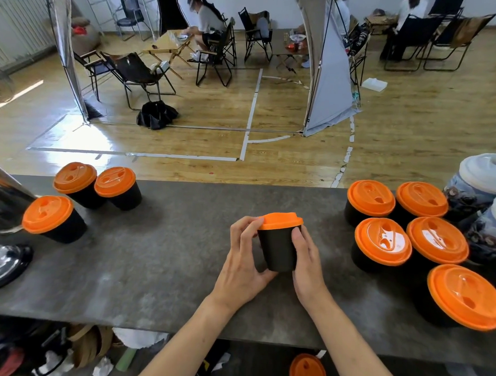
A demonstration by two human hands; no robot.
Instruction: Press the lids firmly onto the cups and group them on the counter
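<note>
A black cup point(278, 250) with an orange lid point(281, 220) stands at the middle of the grey counter point(154, 255). My left hand point(243, 260) wraps its left side, fingertips touching the lid's rim. My right hand point(307, 260) grips its right side. Three lidded black cups point(80, 200) stand grouped at the left. Several more lidded cups point(408, 232) cluster at the right.
Two patterned cups with white lids point(479, 184) stand at the far right. A shiny metal object point(4, 204) and a black glossy item point(5, 263) sit at the left edge. An orange lid point(308, 371) lies below the counter's front edge. Beyond the counter are chairs, tables and seated people.
</note>
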